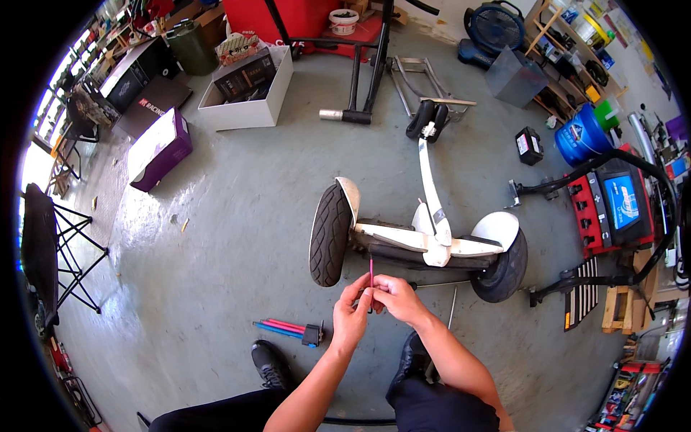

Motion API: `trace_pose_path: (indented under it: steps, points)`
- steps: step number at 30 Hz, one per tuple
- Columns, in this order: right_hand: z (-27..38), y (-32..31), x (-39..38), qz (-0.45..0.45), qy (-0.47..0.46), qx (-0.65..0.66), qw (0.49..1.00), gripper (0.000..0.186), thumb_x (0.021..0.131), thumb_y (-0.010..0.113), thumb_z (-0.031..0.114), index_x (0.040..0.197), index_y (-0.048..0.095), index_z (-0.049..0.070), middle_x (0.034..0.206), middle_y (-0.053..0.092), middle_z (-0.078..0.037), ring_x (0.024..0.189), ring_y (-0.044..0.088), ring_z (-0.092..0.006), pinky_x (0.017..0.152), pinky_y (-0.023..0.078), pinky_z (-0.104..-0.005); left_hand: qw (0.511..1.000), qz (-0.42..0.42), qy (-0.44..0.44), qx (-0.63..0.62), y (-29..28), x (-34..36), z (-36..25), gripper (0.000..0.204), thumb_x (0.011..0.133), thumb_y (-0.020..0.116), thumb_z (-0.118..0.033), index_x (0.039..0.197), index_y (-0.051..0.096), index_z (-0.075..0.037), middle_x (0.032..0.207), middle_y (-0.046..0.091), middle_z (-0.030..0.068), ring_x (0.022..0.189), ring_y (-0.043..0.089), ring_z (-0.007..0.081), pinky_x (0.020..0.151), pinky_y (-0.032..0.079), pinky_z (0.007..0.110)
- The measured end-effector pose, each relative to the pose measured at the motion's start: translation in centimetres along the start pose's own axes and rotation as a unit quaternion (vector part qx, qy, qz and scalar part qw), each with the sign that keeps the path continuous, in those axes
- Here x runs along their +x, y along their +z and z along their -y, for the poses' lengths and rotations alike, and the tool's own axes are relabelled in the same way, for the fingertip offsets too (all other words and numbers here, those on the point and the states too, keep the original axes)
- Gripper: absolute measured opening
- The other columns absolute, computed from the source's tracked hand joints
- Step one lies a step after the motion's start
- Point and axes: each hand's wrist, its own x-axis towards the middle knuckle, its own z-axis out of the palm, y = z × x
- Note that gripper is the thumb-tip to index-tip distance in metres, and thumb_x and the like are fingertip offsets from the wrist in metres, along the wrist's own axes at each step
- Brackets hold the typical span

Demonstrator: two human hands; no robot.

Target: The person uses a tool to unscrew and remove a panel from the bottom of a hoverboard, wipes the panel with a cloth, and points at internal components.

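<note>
Both hands meet in front of a white two-wheeled self-balancing scooter [468, 248] that rests on the floor. Between their fingertips stands a thin pink hex key [371, 271], its upper end pointing toward the scooter's footboard. My left hand [350, 314] pinches it with thumb and fingers. My right hand [400, 299] closes on it from the other side; the key's lower end is hidden by the fingers. Left of my left hand, a black hex key holder [312, 335] lies on the floor with several pink and blue hex keys [284, 327] sticking out.
A slim metal rod [452, 307] lies right of my hands. Beyond the scooter are a metal frame [410, 68] and a white box [248, 119]. A purple box [160, 155] and folding chair [43, 252] stand left. At right are a blue bucket [579, 137] and red machine [584, 223].
</note>
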Motion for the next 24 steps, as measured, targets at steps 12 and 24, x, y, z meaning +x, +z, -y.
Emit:
trace_pose_path:
  steps: [12, 24]
  points:
    - [-1.6, -0.6, 0.3, 0.066, -0.005, 0.114, 0.991, 0.028, 0.102, 0.052, 0.018, 0.122, 0.060, 0.001, 0.097, 0.062, 0.000, 0.079, 0.055, -0.0078, 0.071, 0.047, -0.0245, 1.000, -0.013, 0.008, 0.018, 0.3, -0.3, -0.8, 0.038, 0.099, 0.059, -0.008, 0.136, 0.056, -0.002, 0.116, 0.062, 0.0043, 0.101, 0.059, 0.0112, 0.085, 0.049, 0.026]
    - [-1.3, -0.1, 0.4, 0.009, -0.023, 0.122, 0.992, 0.020, 0.100, 0.056, 0.014, 0.112, 0.063, -0.001, 0.087, 0.064, 0.000, 0.075, 0.055, -0.0083, 0.068, 0.046, -0.0242, 1.000, -0.017, 0.026, 0.002, 0.4, -0.4, -0.4, 0.044, 0.099, 0.061, -0.014, 0.139, 0.052, -0.001, 0.123, 0.057, 0.0104, 0.105, 0.060, 0.0164, 0.081, 0.055, 0.030]
